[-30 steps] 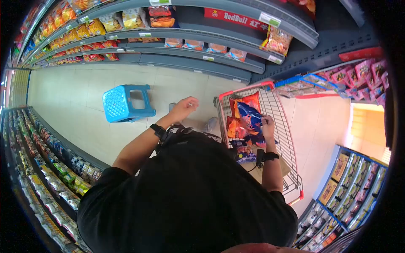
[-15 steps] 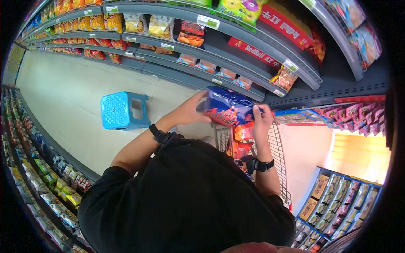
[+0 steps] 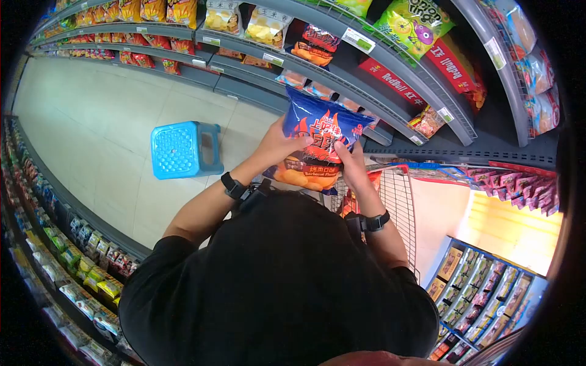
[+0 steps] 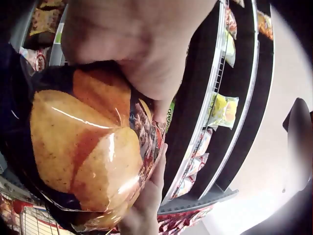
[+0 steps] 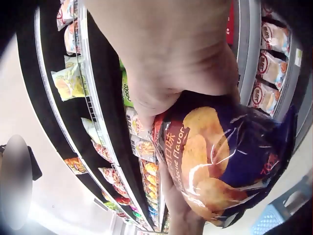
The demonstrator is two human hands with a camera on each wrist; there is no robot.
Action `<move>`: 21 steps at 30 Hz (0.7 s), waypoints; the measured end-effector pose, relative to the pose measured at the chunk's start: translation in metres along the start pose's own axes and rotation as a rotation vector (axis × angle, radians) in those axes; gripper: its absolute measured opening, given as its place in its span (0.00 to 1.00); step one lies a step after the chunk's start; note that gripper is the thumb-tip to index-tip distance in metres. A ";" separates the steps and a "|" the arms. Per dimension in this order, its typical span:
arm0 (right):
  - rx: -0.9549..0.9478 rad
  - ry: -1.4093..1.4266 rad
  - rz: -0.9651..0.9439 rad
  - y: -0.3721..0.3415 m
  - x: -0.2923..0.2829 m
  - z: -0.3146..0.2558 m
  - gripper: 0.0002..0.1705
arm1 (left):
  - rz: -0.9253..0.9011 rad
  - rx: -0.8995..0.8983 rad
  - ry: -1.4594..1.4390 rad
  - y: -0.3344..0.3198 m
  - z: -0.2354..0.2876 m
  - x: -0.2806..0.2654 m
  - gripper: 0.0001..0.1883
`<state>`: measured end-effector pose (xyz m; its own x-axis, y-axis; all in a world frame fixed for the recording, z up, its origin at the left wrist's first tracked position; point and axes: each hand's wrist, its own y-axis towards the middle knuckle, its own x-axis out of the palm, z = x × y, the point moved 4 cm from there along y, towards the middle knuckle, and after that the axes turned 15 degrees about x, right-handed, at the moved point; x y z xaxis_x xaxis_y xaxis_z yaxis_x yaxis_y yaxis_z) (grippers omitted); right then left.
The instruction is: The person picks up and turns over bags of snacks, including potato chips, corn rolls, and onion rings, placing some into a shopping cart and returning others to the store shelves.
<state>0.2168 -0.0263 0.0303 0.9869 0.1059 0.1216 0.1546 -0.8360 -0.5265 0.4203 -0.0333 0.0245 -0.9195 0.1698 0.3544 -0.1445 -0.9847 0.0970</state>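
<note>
Both hands grip a dark blue bag of barbecue-flavor potato chips, its printed front facing up toward the head camera. At the bag's left side is my left hand, thumb across the front. On the right side my right hand holds the edge, thumb also over the front. Pictured chips on the bag fill much of the left wrist view. In the right wrist view the bag shows its flavor lettering. Fingers behind the bag are hidden in the head view.
A wire shopping cart with snack bags inside stands at right, partly behind the right arm. A blue plastic stool is on the floor at left. Snack shelves curve across the front; more shelves run along the left.
The bag came up out of the cart in the right hand, and the left hand joined on its other side. Since then it has turned upright, front showing. The view has shifted toward the shelves.
</note>
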 end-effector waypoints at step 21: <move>-0.015 0.356 0.189 0.032 -0.082 -0.004 0.25 | -0.051 0.130 0.494 0.058 -0.031 0.042 0.26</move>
<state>0.1410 -0.0635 0.0067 0.9199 -0.2417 0.3087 -0.0317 -0.8307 -0.5559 0.3622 -0.0849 0.0164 -0.9799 0.1486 -0.1327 -0.1762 -0.9575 0.2285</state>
